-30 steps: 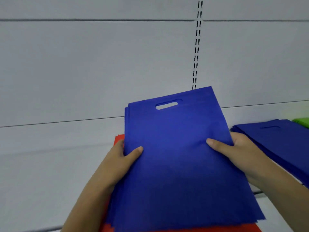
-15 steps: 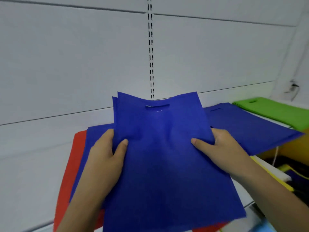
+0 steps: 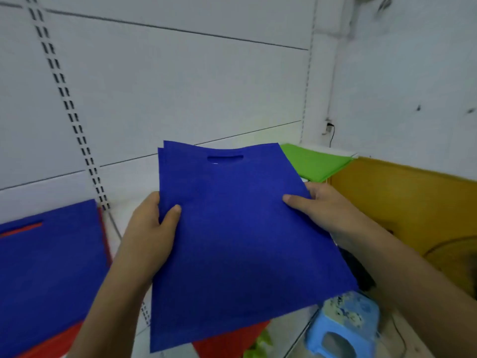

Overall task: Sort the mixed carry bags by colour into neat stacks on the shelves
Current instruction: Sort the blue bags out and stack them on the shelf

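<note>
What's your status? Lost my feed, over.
Both hands, left and right, grip a sheaf of blue bags, held in the air. Green stack behind. Blue-on-red pile at left. Nothing blocking.

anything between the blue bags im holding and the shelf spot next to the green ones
Nothing visible does. Both the left hand and the right hand grip the blue bags by their side edges, and those bags themselves cover the shelf just left of the green bags, so that spot cannot be seen.

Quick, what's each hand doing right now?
Left hand: holding the left edge of the blue bags.
Right hand: holding their right edge.
</note>
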Demonstrator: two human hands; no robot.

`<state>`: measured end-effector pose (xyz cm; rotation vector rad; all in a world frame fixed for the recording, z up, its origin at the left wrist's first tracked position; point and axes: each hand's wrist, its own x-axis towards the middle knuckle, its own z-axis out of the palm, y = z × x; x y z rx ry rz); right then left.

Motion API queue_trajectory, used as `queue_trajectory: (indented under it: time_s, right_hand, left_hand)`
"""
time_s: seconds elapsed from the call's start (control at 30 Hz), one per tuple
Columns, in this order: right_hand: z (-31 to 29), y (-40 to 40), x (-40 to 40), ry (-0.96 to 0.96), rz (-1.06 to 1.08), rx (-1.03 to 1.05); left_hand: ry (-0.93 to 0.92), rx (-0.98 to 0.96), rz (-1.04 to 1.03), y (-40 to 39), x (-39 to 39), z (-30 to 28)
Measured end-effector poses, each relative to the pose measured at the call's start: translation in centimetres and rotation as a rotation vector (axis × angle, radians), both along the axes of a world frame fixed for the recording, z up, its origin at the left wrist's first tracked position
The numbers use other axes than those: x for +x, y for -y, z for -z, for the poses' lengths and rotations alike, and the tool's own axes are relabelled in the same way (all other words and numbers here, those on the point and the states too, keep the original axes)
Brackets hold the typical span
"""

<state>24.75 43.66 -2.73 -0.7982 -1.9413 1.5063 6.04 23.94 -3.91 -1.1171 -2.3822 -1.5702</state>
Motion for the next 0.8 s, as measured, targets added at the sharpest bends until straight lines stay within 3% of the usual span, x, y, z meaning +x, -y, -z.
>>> queue_trajectory:
  time_s: [0.23,0.37,0.8]
  right_hand:
    - [0.3,-10.7,4.1,0.029,-0.091,0.164]
    - [0.7,-14.9,4.5,0.017,-0.081,0.337]
    - [2.0,-25.4,-2.9,0.171,-0.053,0.750]
  left_hand:
    - [0.163,0.035,-0.064,-10.6,5.1,0.1]
    - [0.234,0.041,-0.054,-12.6,6.1,0.6]
    - [-0.096,-0.352,-0.306,-20.8,0.9,1.3]
